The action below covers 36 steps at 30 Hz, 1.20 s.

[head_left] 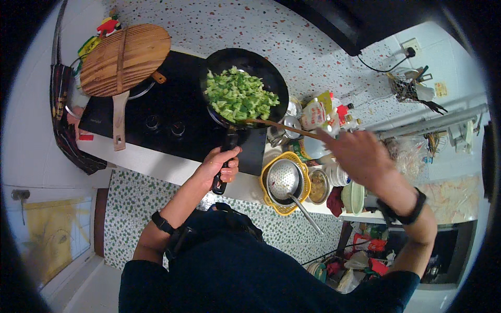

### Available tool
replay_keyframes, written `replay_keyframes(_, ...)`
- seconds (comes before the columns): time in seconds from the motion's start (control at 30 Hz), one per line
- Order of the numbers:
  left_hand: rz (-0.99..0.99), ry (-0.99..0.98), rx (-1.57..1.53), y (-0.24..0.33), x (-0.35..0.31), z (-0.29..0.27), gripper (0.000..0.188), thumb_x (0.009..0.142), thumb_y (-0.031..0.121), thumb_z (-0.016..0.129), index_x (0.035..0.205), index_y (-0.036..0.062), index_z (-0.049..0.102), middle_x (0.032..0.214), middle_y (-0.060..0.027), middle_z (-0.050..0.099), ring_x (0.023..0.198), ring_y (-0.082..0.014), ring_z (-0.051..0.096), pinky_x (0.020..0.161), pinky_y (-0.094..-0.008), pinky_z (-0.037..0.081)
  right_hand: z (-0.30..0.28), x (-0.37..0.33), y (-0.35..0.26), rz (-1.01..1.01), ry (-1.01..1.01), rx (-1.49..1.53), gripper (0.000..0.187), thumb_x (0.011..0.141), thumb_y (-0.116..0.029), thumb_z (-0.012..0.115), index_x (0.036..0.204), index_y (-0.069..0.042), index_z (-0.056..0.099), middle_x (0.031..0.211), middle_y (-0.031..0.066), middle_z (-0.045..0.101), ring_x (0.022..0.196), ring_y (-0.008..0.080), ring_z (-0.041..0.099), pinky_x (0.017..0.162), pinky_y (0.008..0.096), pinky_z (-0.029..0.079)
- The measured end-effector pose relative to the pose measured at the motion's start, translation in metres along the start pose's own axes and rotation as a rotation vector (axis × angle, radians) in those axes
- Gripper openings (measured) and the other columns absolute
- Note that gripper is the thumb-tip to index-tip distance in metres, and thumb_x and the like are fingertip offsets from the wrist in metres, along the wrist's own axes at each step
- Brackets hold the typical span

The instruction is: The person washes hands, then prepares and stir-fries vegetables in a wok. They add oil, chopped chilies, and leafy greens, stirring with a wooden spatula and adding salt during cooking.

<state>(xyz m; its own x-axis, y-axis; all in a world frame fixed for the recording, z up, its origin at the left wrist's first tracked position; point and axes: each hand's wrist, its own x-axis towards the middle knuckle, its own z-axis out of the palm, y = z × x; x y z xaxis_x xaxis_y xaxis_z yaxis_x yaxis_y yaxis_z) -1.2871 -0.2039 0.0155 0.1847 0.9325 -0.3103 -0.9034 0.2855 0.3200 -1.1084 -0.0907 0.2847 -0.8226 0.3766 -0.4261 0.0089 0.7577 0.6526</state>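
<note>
the stir-fry looks to me about midway: the greens (pixel 240 95) are all in the wok (pixel 245 86) at the upper middle of the frame, cut into small pieces and spread across the pan, but they are bright green and firm-looking, not wilted or browned, so i judge there is more tossing and cooking left. my left hand (pixel 222 166) is clamped around the wok's black handle (pixel 225 161) just below the pan, at the front edge of the black stove (pixel 172 112). my right hand (pixel 360 156), at the right of centre, pinches the end of a long wooden spatula (pixel 279 125) whose tip rests at the lower right rim of the wok, touching the greens. the pieces lie heaped toward the left and middle of the pan, with bare dark metal showing at the upper right. i cannot tell whether steam rises or any oil shines.
</note>
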Motion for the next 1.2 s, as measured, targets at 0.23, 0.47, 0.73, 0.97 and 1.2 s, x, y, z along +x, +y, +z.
replay_keyframes(0.23,0.004,0.027,0.007,-0.002,-0.002,0.007,0.014,0.088,0.021,0.059,0.091,0.0126,0.048,0.06,0.0036,0.042,0.04,-0.0045,0.036,0.035,-0.0216,0.028,0.043,0.079,-0.007,0.152,0.049,0.063,0.043,0.083,-0.008,0.048,0.126,-0.008,0.048,0.078,0.0105,0.065,0.068,0.0256,0.066,0.055,0.0371,0.052)
replay_keyframes(0.47,-0.001,-0.004,0.005,0.0,-0.003,0.004,0.012,0.088,0.021,0.059,0.09,0.0141,0.049,0.06,0.0041,0.042,0.041,-0.0044,0.035,0.036,-0.0212,0.028,0.039,0.074,0.111,0.346,-0.286,0.693,0.025,0.093,-0.017,0.042,0.102,-0.003,0.061,0.07,0.0157,0.063,0.055,0.0261,0.061,0.054,0.0362,0.05)
replay_keyframes(0.73,-0.024,0.021,0.0,0.001,-0.004,0.008,0.014,0.089,0.021,0.059,0.098,0.0136,0.051,0.059,0.0037,0.043,0.039,-0.0041,0.035,0.034,-0.022,0.027,0.099,0.145,0.097,0.042,0.263,0.8,0.029,0.092,-0.026,0.047,0.114,-0.013,0.06,0.069,0.0154,0.061,0.052,0.0236,0.059,0.046,0.0359,0.047)
replay_keyframes(0.97,-0.018,0.03,0.025,-0.001,-0.002,0.004,0.012,0.088,0.02,0.058,0.09,0.0142,0.047,0.06,0.0034,0.041,0.04,-0.0051,0.034,0.035,-0.0226,0.027,0.02,0.053,0.054,0.138,0.078,0.232,0.036,0.09,-0.023,0.049,0.126,-0.021,0.05,0.071,0.0145,0.061,0.064,0.0298,0.062,0.057,0.0418,0.051)
replay_keyframes(1.2,-0.011,-0.04,0.025,-0.002,0.002,0.001,0.014,0.089,0.022,0.058,0.089,0.0143,0.047,0.059,0.0037,0.042,0.039,-0.0049,0.035,0.035,-0.0214,0.026,-0.004,-0.003,-0.013,0.052,-0.005,0.063,0.044,0.087,-0.015,0.05,0.131,-0.018,0.046,0.072,0.0074,0.062,0.06,0.0239,0.063,0.053,0.0377,0.052)
